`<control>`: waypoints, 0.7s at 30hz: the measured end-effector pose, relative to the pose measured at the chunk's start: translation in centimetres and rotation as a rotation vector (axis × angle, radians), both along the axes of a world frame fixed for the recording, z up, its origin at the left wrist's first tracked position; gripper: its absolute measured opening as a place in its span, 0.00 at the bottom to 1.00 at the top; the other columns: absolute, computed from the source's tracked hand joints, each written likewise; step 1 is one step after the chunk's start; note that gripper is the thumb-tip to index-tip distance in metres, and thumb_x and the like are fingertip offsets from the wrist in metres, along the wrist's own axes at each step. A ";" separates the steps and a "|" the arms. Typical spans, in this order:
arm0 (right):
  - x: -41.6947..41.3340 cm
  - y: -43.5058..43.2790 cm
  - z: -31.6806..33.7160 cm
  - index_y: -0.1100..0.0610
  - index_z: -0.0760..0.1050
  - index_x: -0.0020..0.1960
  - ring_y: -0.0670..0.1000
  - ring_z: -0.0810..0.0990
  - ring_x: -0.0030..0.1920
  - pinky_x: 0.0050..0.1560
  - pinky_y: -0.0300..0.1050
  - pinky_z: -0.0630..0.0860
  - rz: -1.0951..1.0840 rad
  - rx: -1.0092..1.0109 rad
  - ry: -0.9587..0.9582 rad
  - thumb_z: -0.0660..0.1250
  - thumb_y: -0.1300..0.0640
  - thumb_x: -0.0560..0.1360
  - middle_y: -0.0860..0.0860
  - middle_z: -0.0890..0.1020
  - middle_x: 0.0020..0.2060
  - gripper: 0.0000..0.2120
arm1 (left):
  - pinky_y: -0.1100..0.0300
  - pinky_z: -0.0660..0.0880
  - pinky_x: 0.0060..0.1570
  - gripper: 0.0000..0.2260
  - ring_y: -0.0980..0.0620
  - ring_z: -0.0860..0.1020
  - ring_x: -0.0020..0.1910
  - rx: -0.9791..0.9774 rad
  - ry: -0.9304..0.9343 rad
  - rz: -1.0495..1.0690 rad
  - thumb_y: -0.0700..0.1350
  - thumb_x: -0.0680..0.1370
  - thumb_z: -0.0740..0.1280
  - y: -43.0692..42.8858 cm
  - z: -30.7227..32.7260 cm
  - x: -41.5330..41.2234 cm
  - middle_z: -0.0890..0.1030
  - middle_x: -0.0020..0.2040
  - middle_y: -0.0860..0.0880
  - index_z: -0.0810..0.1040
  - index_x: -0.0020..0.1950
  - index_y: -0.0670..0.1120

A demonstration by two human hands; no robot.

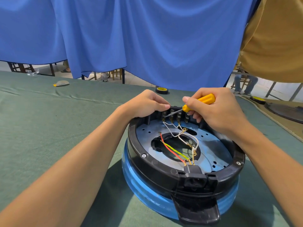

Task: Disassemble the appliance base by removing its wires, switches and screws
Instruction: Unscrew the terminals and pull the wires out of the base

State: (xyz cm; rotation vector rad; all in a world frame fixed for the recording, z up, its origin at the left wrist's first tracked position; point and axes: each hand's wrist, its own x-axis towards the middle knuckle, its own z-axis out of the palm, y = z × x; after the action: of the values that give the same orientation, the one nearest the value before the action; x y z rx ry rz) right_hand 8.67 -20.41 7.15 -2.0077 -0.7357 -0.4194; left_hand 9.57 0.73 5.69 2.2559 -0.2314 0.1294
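A round appliance base (164,169), black rim over a blue body, lies upside down on the green cloth. Inside it, white wires (188,136), a red wire and a yellow-green wire (173,150) run over a grey metal plate to a black power socket (194,175) at the near edge. A row of switches (175,115) stands at the far rim. My left hand (147,104) grips the far rim beside the switches. My right hand (218,110) holds a yellow-handled screwdriver (201,100), its tip at the leftmost switch. Screws (144,155) sit in the rim.
A roll of black tape (162,90) lies just behind the base. A small yellow-and-grey object (61,83) rests far left on the table (49,120). Another tape roll (257,99) and a dark round part (287,112) sit on a tan mat at right. Blue cloth hangs behind.
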 end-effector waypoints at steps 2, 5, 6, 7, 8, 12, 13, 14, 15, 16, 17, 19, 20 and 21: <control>-0.1 0.1 0.0 0.56 0.81 0.37 0.52 0.82 0.30 0.33 0.44 0.79 0.000 -0.010 0.020 0.71 0.51 0.75 0.52 0.83 0.29 0.11 | 0.61 0.71 0.59 0.09 0.57 0.79 0.53 0.000 0.004 0.004 0.48 0.78 0.68 0.0 0.0 0.0 0.84 0.51 0.55 0.84 0.56 0.50; 0.0 0.2 0.1 0.56 0.81 0.36 0.49 0.80 0.28 0.32 0.43 0.76 -0.017 -0.029 0.016 0.71 0.51 0.75 0.51 0.83 0.29 0.11 | 0.63 0.71 0.55 0.09 0.59 0.79 0.52 -0.002 0.009 0.015 0.49 0.78 0.68 0.1 -0.1 0.1 0.84 0.50 0.56 0.84 0.56 0.51; 0.1 0.2 0.1 0.55 0.80 0.36 0.47 0.79 0.28 0.32 0.43 0.75 -0.023 -0.042 0.005 0.71 0.51 0.75 0.51 0.82 0.29 0.12 | 0.63 0.71 0.55 0.09 0.60 0.79 0.51 -0.006 0.009 0.018 0.49 0.78 0.68 0.1 0.0 0.1 0.84 0.49 0.56 0.84 0.56 0.51; 0.1 0.2 0.1 0.55 0.80 0.36 0.46 0.79 0.27 0.32 0.43 0.75 -0.027 -0.052 -0.002 0.70 0.52 0.75 0.50 0.82 0.28 0.12 | 0.63 0.71 0.55 0.09 0.60 0.79 0.51 -0.011 0.008 0.020 0.49 0.78 0.68 0.1 0.0 0.1 0.84 0.49 0.56 0.84 0.56 0.51; 0.1 0.3 0.1 0.55 0.80 0.35 0.46 0.78 0.27 0.32 0.44 0.75 -0.029 -0.056 -0.004 0.70 0.52 0.75 0.50 0.82 0.28 0.12 | 0.63 0.71 0.55 0.09 0.59 0.79 0.51 -0.014 0.006 0.020 0.49 0.78 0.68 0.1 0.0 0.1 0.84 0.49 0.56 0.84 0.55 0.50; 0.8 1.0 0.9 0.56 0.78 0.31 0.44 0.74 0.23 0.27 0.40 0.70 -0.048 -0.065 0.044 0.70 0.56 0.73 0.50 0.81 0.25 0.12 | 0.61 0.72 0.58 0.09 0.57 0.80 0.52 -0.016 0.013 0.013 0.48 0.78 0.68 0.0 -0.1 0.1 0.84 0.50 0.55 0.84 0.56 0.50; 1.2 1.2 1.4 0.56 0.77 0.29 0.43 0.72 0.22 0.26 0.38 0.68 -0.052 -0.078 0.068 0.70 0.57 0.72 0.50 0.81 0.24 0.13 | 0.61 0.73 0.57 0.09 0.57 0.80 0.51 -0.017 0.015 0.012 0.48 0.78 0.68 0.0 -0.1 0.1 0.84 0.49 0.55 0.84 0.56 0.50; 1.6 1.5 2.0 0.57 0.76 0.28 0.43 0.70 0.21 0.25 0.37 0.66 -0.049 -0.092 0.100 0.69 0.58 0.71 0.51 0.81 0.24 0.13 | 0.61 0.73 0.57 0.09 0.57 0.80 0.51 -0.016 0.016 0.013 0.48 0.78 0.68 0.0 -0.1 0.1 0.84 0.49 0.55 0.84 0.56 0.50; 2.0 1.7 2.4 0.58 0.75 0.27 0.44 0.69 0.21 0.25 0.37 0.66 -0.035 -0.095 0.142 0.68 0.59 0.71 0.51 0.81 0.24 0.14 | 0.61 0.73 0.57 0.09 0.57 0.80 0.51 -0.015 0.015 0.014 0.48 0.78 0.68 0.0 0.0 0.1 0.84 0.49 0.55 0.84 0.55 0.50; 2.4 1.9 2.9 0.60 0.75 0.27 0.46 0.68 0.21 0.25 0.37 0.65 -0.014 -0.084 0.194 0.68 0.60 0.71 0.52 0.80 0.23 0.14 | 0.61 0.73 0.56 0.09 0.56 0.80 0.51 -0.016 0.016 0.014 0.48 0.78 0.68 0.0 0.0 0.1 0.84 0.49 0.54 0.84 0.55 0.50; 2.9 2.1 3.2 0.61 0.74 0.27 0.47 0.67 0.21 0.24 0.37 0.64 0.008 -0.062 0.253 0.68 0.62 0.71 0.54 0.80 0.23 0.15 | 0.62 0.74 0.55 0.09 0.56 0.81 0.51 -0.020 0.017 0.014 0.48 0.78 0.68 0.0 0.0 0.1 0.85 0.48 0.54 0.85 0.55 0.50; 3.8 2.2 3.5 0.62 0.76 0.28 0.48 0.66 0.21 0.23 0.37 0.62 0.021 -0.033 0.368 0.68 0.63 0.72 0.57 0.80 0.24 0.14 | 0.65 0.73 0.51 0.08 0.57 0.81 0.50 -0.028 0.019 0.014 0.48 0.78 0.68 0.1 -0.1 0.1 0.85 0.47 0.55 0.85 0.54 0.51; 4.1 2.3 3.6 0.63 0.77 0.30 0.49 0.65 0.22 0.23 0.37 0.61 0.014 -0.033 0.417 0.68 0.63 0.72 0.58 0.80 0.25 0.12 | 0.66 0.72 0.49 0.08 0.58 0.81 0.49 -0.028 0.019 0.015 0.48 0.78 0.68 0.0 -0.1 0.1 0.85 0.47 0.56 0.85 0.54 0.51; 4.3 2.3 3.7 0.64 0.77 0.32 0.49 0.65 0.23 0.23 0.38 0.60 0.006 -0.035 0.458 0.68 0.63 0.72 0.58 0.80 0.26 0.10 | 0.66 0.72 0.49 0.08 0.59 0.81 0.49 -0.028 0.019 0.016 0.48 0.78 0.68 0.1 -0.1 0.1 0.85 0.47 0.56 0.85 0.54 0.51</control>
State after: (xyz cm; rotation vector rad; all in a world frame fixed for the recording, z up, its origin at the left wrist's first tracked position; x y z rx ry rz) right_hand 12.95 -18.06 10.82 -2.0292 -0.4631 0.0620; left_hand 9.65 0.78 5.63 2.2303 -0.2004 0.1185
